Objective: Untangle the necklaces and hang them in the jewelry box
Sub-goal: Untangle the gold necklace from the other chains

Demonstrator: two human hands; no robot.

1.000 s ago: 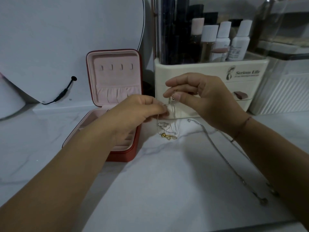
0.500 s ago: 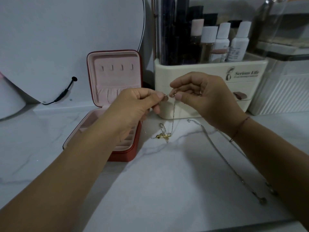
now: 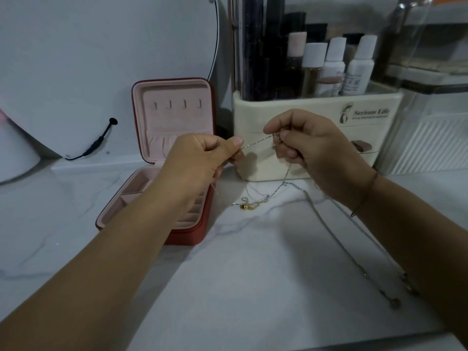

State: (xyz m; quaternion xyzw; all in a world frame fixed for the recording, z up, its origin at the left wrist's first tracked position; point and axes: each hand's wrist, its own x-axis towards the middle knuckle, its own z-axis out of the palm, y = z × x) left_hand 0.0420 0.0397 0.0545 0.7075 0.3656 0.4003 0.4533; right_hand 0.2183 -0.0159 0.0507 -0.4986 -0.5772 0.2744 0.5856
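moved: chain [image 3: 258,141] stretched wider than before
left hand [image 3: 202,160]: pinching it
right hand [image 3: 314,148]: pinching it too
back edge: organizer [image 3: 304,115], "Serious Life"

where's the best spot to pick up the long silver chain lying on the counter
Pinch the long silver chain from straight above at its bare middle stretch: it lies flat and nearly straight on the counter, clear of the tangle near its far end.

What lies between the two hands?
In the head view, a short stretch of thin silver chain runs between the left hand and right hand, both pinching it.
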